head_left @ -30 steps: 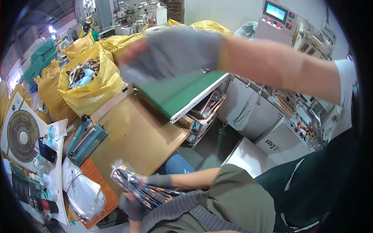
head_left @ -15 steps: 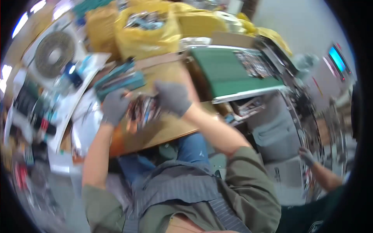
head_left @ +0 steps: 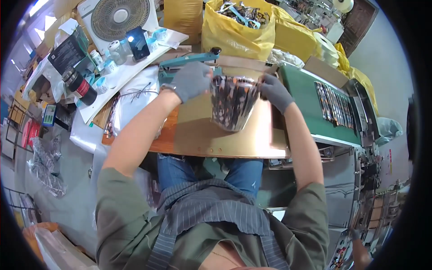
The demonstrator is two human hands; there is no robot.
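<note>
A clear plastic bag (head_left: 233, 105) of dark, speckled strips hangs upright over the brown worktable (head_left: 193, 139). My left hand (head_left: 192, 82), in a grey glove, is closed at the bag's upper left corner. At the upper right corner my right hand (head_left: 275, 92), gloved the same way, pinches the edge. The bag is pulled wide between them, and the strips fill most of it. Just behind my left hand stands a teal bag sealer (head_left: 189, 59) with a black knob on its arm, partly hidden by the hand.
A green conveyor belt (head_left: 297, 94) with a row of dark strips (head_left: 334, 104) runs at the right. Behind the table stands a yellow sack (head_left: 238, 36) of loose pieces. The white shelf (head_left: 155, 60) at left holds jars, a phone and a black flask (head_left: 79, 86). Another person's hand (head_left: 356, 235) shows lower right.
My view has turned, and the blur has mostly gone. Both hands have lifted the strips off the left part of the table; the bag now hangs stretched between them.
</note>
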